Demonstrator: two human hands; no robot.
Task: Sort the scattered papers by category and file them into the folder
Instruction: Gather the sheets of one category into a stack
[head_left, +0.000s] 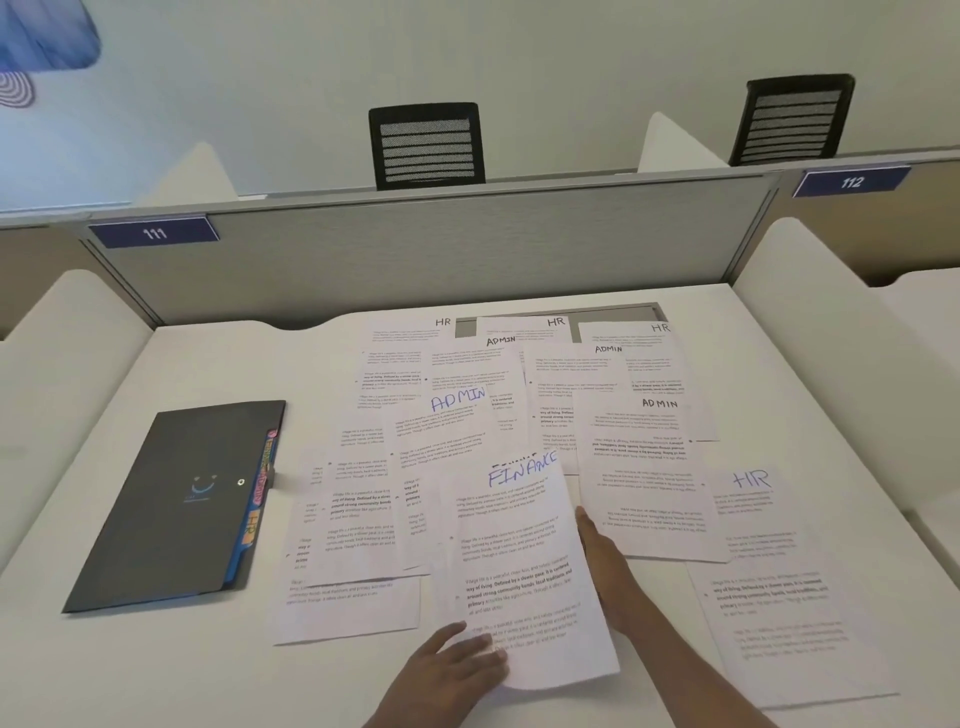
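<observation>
A sheet headed FINANCE in blue ink lies at the front centre of the white desk. My left hand pinches its lower left corner. My right hand lies along its right edge, fingers partly under the paper. Several printed sheets headed HR and ADMIN are spread overlapping behind and to both sides. A dark closed folder with coloured tabs on its right edge lies at the left.
A grey partition with labels 111 and 112 closes off the back of the desk. White side dividers stand on both sides. Two black chairs stand beyond the partition.
</observation>
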